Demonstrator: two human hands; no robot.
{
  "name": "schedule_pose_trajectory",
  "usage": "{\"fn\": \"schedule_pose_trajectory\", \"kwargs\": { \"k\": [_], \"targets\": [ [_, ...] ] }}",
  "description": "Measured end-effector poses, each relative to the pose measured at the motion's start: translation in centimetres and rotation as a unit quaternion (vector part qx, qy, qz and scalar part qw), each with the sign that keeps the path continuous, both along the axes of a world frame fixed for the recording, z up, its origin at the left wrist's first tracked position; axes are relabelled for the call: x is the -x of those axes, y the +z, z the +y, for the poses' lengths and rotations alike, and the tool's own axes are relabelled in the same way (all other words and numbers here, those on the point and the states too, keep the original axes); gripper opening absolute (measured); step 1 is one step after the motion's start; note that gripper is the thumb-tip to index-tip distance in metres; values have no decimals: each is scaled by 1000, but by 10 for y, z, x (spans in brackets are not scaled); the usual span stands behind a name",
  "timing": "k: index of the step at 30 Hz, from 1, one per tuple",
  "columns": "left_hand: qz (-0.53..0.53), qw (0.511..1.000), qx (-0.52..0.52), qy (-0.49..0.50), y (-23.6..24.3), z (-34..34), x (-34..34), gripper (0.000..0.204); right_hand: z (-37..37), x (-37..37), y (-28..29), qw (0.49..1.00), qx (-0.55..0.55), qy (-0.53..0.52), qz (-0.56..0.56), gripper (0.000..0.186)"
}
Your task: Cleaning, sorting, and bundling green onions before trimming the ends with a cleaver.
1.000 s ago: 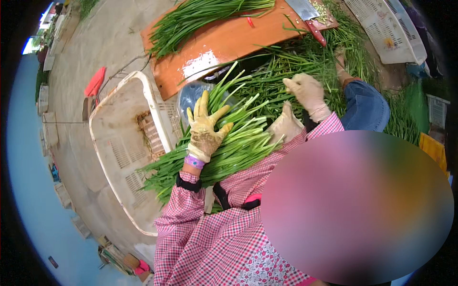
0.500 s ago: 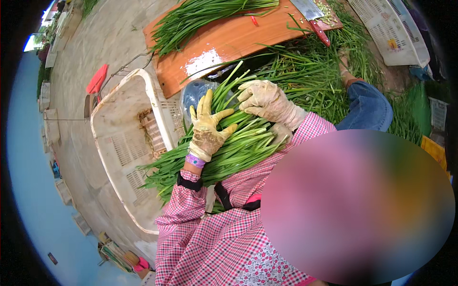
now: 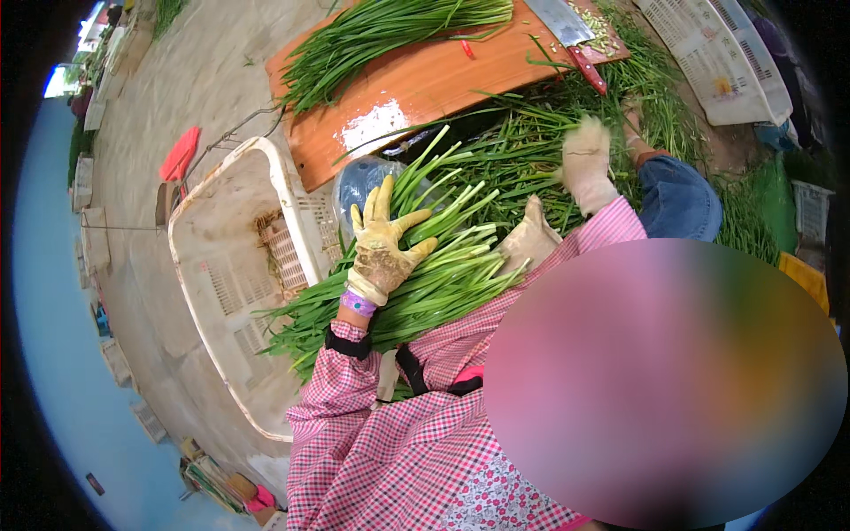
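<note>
My left hand, in a soiled yellow glove, lies with fingers spread across a bunch of long green stalks with pale ends. To its upper right, my right hand, in a cream glove, is smeared by motion over a loose heap of similar greens; its fingers cannot be made out. Between the hands, a pale beige item, unclear in kind, is partly under the bunch. A clear bag with something blue sits behind my left hand.
An orange board holds more greens, a red-handled cleaver and chopped bits. A white crate stands left, another upper right. A red scoop is beyond. A jeans-clad leg is at right. A blurred oval hides the lower right.
My right hand came left onto the bunch half a second ago and has since moved back up and right over the loose heap. My left hand stays spread on the bunch.
</note>
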State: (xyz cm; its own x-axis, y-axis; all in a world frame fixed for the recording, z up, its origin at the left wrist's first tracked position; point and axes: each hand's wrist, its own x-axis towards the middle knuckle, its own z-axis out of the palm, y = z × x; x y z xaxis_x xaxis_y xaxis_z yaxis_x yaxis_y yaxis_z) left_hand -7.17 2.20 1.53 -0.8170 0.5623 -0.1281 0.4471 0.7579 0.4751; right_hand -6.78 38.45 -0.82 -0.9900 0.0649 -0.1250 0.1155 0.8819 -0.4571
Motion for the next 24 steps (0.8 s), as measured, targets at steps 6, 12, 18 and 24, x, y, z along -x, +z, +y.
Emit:
{"fn": "schedule_pose_trajectory", "kwargs": {
  "k": [6, 12, 18, 24],
  "targets": [
    [-10, 1000, 20, 0, 7, 1, 1, 51, -55, 23, -8, 949, 168, 138, 226, 26],
    [-25, 1000, 3, -17, 34, -2, -2, 55, -129, 76, -4, 920, 115, 308, 215, 63],
    [-467, 842, -129, 240, 118, -82, -77, 47, -145, 57, 25, 892, 69, 415, -163, 92],
    [-469, 728, -202, 457, 45, -103, -206, 57, -151, 26, 66, 852, 181, 411, -268, 91]
  ]
}}
